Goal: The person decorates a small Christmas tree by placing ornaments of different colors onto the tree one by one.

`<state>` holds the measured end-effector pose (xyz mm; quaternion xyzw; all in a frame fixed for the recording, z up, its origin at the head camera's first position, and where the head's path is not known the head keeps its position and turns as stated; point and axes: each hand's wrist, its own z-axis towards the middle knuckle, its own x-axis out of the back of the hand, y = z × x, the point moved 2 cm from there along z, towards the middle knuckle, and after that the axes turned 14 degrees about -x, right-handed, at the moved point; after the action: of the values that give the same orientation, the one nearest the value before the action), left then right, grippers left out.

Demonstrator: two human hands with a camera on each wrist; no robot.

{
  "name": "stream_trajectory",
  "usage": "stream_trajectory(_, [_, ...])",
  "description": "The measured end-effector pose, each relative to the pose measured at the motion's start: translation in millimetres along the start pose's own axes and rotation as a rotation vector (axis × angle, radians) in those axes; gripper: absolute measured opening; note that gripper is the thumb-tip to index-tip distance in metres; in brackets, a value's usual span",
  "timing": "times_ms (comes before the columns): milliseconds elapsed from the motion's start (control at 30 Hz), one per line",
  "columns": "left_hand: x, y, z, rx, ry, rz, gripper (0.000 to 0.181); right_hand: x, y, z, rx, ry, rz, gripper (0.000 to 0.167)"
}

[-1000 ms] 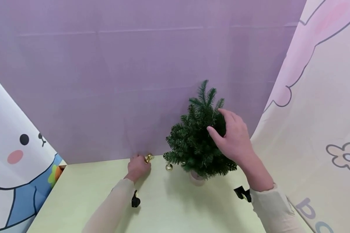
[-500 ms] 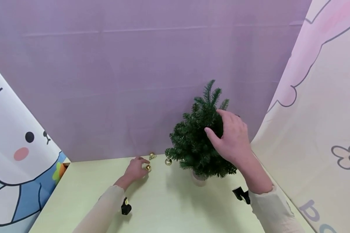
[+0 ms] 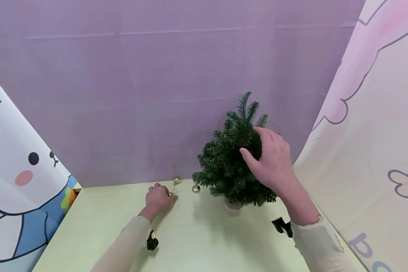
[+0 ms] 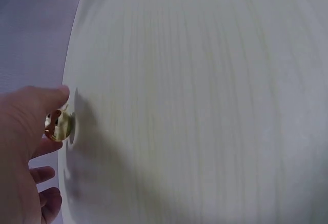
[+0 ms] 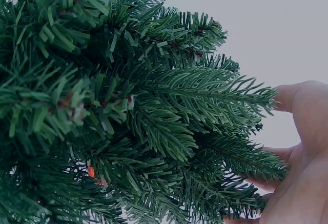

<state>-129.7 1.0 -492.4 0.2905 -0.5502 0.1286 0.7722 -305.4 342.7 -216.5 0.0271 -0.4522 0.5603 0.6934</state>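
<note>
My left hand [image 3: 158,198] pinches a small gold Christmas bauble [image 4: 60,125] between thumb and forefinger, close above the table near its back edge. A second gold bauble [image 3: 177,181] lies just beyond, against the backdrop. A small green artificial Christmas tree [image 3: 229,162] stands upright in a pale pot [image 3: 232,208]. From its lower left branch hangs another gold bauble [image 3: 196,188]. My right hand [image 3: 273,160] rests on the tree's upper right side, thumb spread from the fingers. In the right wrist view, branches [image 5: 205,96] partly hide those fingers.
The pale yellow table [image 3: 190,238] ends at a purple backdrop [image 3: 139,94]. A rabbit-print cloth [image 3: 17,166] hangs at left, a flower-print cloth [image 3: 377,151] at right. Black wrist cameras [image 3: 152,241] sit on both forearms.
My left hand has drawn one gold bauble slightly toward me, away from the other at the back edge, and its grip on it has shifted. The right hand stays at the tree.
</note>
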Motion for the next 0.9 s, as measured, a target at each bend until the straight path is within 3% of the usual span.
stream_trajectory(333, [-2.5,-10.0,-8.6,0.045,0.017,-0.030,0.035,-0.9,-1.8,-2.9,-0.009,-0.002,0.006,0.061])
stream_trajectory(567, [4.8,-16.8,-22.6,0.034,0.071,-0.094,0.037,-4.1,-9.9,-2.8,-0.037,0.003,-0.052,0.063])
stream_trajectory(700, [9.8,-16.6,-31.2,0.011,0.101,-0.094,0.047,-6.7,-13.5,-3.2,-0.036,0.020,-0.082,0.064])
stream_trajectory(900, [21.2,-12.6,-43.0,0.014,0.152,-0.143,0.047,-12.9,-17.7,-4.1,-0.024,0.069,-0.107,0.064])
